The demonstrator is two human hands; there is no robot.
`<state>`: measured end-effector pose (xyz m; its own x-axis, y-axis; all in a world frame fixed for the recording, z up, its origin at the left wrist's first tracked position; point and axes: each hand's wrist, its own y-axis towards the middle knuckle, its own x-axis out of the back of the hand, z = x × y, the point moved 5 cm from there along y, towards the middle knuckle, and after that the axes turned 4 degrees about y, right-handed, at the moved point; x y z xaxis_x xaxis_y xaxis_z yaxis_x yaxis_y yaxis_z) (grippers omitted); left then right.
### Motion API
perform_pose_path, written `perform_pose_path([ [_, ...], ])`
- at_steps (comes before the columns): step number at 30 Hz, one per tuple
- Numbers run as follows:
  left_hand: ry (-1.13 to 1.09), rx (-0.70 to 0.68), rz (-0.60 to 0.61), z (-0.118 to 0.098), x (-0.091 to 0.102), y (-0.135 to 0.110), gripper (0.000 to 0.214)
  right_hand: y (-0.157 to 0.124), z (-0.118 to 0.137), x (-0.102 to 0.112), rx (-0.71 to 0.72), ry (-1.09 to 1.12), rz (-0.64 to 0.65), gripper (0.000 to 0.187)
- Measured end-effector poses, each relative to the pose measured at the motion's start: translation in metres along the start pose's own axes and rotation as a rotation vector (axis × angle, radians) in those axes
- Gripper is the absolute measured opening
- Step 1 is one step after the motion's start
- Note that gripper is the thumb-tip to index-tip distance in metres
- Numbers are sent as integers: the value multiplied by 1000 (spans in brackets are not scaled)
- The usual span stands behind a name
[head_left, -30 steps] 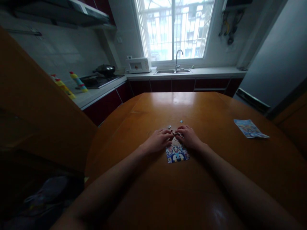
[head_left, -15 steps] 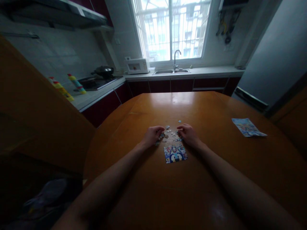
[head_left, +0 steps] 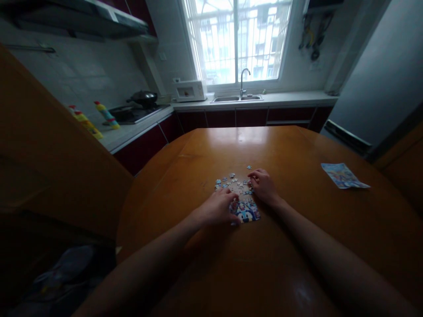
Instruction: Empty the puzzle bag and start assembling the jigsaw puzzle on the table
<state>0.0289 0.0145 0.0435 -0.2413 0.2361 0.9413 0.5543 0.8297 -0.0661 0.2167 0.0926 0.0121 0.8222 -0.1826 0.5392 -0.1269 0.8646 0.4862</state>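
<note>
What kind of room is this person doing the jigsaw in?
Most likely a home kitchen: a sink with a tap sits under the window, a dark pan stands on the hob at left, and a white microwave rests on the counter. The jigsaw lies on a wooden table.

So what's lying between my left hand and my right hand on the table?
In the head view, loose puzzle pieces and the assembled puzzle patch lie between the left hand and right hand.
</note>
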Motion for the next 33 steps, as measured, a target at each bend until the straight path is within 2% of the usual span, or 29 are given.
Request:
perform_pose_path([
  [4,7,143,22,4,-11,-1,61,-1,-1,-1,-11,3,8,21],
  [8,-66,117,24,17,-11,11,45,0,-3,-3,-12,8,17,21],
  [10,-116,91,-92,25,-3,21,33,1,-5,-4,-25,32,18,21],
  [12,-113,97,-272,36,8,32,21,1,-8,-4,-44,59,14,20],
  [13,-82,124,-352,43,13,38,22,2,-9,-5,-51,72,12,20],
  [15,0,162,-409,55,19,53,33,2,-10,-5,-54,86,8,20],
  [17,52,167,-374,65,21,68,36,3,-11,-4,-54,96,0,20],
  [23,21,84,-295,75,23,96,6,3,-13,-3,-86,164,-30,21],
  [28,6,4,-260,75,27,93,15,5,-15,-5,-106,203,-34,21],
  [33,36,-43,-234,72,35,73,21,5,-16,-6,-120,214,-29,21],
])
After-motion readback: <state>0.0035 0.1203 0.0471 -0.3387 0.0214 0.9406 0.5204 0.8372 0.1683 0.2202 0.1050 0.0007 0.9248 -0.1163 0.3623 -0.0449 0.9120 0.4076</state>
